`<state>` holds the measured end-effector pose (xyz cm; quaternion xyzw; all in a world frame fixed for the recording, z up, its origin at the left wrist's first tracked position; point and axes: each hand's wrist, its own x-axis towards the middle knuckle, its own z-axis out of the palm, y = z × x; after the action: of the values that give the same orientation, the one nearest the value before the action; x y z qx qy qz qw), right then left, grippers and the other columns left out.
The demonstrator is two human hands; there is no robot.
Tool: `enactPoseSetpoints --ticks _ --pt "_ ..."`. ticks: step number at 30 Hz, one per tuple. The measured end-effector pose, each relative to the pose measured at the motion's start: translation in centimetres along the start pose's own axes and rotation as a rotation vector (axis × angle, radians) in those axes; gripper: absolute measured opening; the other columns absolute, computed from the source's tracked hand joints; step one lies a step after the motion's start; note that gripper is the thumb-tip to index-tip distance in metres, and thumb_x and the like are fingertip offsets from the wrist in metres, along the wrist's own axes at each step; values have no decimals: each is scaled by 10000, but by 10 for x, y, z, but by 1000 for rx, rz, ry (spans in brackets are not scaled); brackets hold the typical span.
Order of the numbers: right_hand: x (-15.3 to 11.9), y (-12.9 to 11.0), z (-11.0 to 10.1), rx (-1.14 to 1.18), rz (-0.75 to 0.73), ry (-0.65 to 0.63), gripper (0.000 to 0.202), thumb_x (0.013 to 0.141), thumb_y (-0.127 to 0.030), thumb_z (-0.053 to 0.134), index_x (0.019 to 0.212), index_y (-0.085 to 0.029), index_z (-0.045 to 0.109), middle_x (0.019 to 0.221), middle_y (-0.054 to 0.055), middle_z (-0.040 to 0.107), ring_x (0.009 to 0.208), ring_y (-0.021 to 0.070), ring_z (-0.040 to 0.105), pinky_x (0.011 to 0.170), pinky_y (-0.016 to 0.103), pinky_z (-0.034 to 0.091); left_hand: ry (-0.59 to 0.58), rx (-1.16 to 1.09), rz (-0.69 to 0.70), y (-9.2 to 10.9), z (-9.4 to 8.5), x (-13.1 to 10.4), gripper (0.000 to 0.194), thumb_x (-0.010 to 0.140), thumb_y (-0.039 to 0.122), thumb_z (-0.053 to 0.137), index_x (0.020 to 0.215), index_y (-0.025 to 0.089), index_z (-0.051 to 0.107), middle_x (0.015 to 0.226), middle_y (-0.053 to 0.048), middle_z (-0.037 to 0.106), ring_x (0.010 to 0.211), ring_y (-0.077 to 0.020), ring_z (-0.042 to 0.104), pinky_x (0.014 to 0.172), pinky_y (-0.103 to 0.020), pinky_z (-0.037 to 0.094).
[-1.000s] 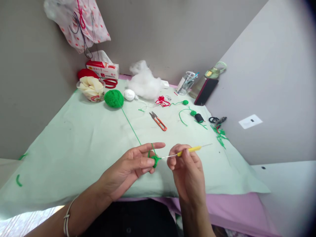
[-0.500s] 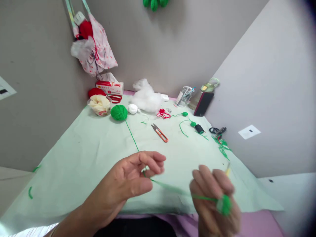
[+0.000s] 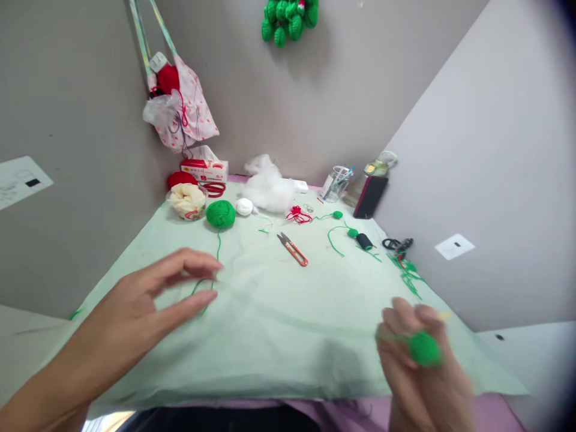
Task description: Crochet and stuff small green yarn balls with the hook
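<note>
My left hand is held out over the left of the cloth, thumb and fingers apart. Green yarn runs from the green yarn ball past these fingertips, with a loose loop hanging near them. From there a blurred strand stretches across to my right hand. That hand is closed around a small round green crochet piece. A thin yellow tool, looking like a crochet hook, sticks out of the same grip; its tip is hidden.
Orange thread snips lie mid-table. Behind them are white stuffing, a white yarn ball and red yarn. A phone leans at the right near a jar of pens, a black spool and green scraps.
My hands have moved apart: the left one to the left, the right one slightly right and up. The strand between them is longer. The camera view has tilted up a little.
</note>
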<state>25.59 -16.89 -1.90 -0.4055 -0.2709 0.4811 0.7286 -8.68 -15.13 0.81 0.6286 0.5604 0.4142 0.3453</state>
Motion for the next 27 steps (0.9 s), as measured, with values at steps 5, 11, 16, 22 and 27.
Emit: enactPoseSetpoints --ticks 5,11,16,22,27 --pt "2 38 36 -175 37 -85 242 746 -409 879 770 -187 787 758 65 706 585 115 552 467 216 428 35 -222 -31 2 26 15 356 837 408 789 1188 356 765 1476 23 567 1450 -336 395 1141 -357 439" --pt "-26 57 54 -196 -65 -352 151 944 -335 704 915 -231 810 831 48 711 617 113 588 534 242 467 -454 -1083 -228 26 86 -1 680 858 701 643 1449 372 583 1705 -57 318 1542 -383 296 1148 -542 423" --pt "-34 55 53 -185 -173 -494 175 998 -282 629 991 -269 804 890 45 711 648 118 613 583 264 507 -287 -1476 -338 39 99 22 580 988 693 400 1067 264 782 1418 -88 653 1476 -339 431 1133 -579 428" --pt "-23 51 56 -129 -130 -328 161 955 -331 688 894 -247 811 817 54 707 605 120 572 474 223 445 -15 -1128 -184 28 100 16 647 1039 562 417 577 195 683 1018 -72 746 1177 -230 600 1063 -342 470" --pt "-22 52 52 -156 -144 -211 140 950 -317 694 909 -245 807 862 53 712 620 119 594 490 225 459 -272 -1106 -315 25 107 6 533 981 652 467 1172 220 714 1434 -134 577 1156 -293 588 802 -389 580"
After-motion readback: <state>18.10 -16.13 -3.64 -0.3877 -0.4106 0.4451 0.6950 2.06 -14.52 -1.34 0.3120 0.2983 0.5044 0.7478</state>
